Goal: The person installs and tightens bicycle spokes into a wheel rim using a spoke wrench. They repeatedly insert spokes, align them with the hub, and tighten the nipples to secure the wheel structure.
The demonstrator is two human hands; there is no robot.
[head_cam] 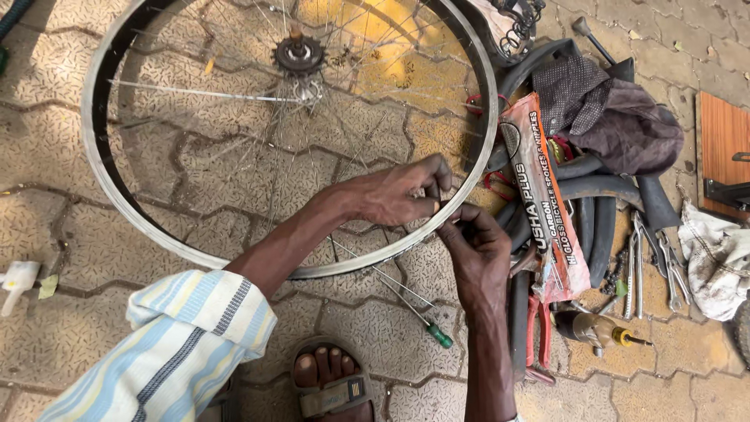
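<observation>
Bare silver metal bicycle wheel rim w/ thin spokes point(101, 156) lying flat on patterned paving-stone floor point(62, 227), toothed sprocket hub point(299, 55) near top centre; upper arc of rim cut off by frame edge. Left hand point(398, 191) reaching across inside of rim, fingers pinched shut at rim's near-right edge on sth tiny, too small to make out. Right hand point(475, 248) just outside rim, fingers curled in at same spot, touching left fingertips; what it grips hidden by own fingers. Green-handled thin screwdriver point(418, 316) on floor below hands, tip under rim. Orange-and-clear plastic spoke packet point(547, 195) beside right hand, lying over black rubber inner tubes point(601, 227). Metal pliers & spanners point(652, 266) further right, partly overlapped. Sandalled foot point(332, 379) at bottom, cut off.
</observation>
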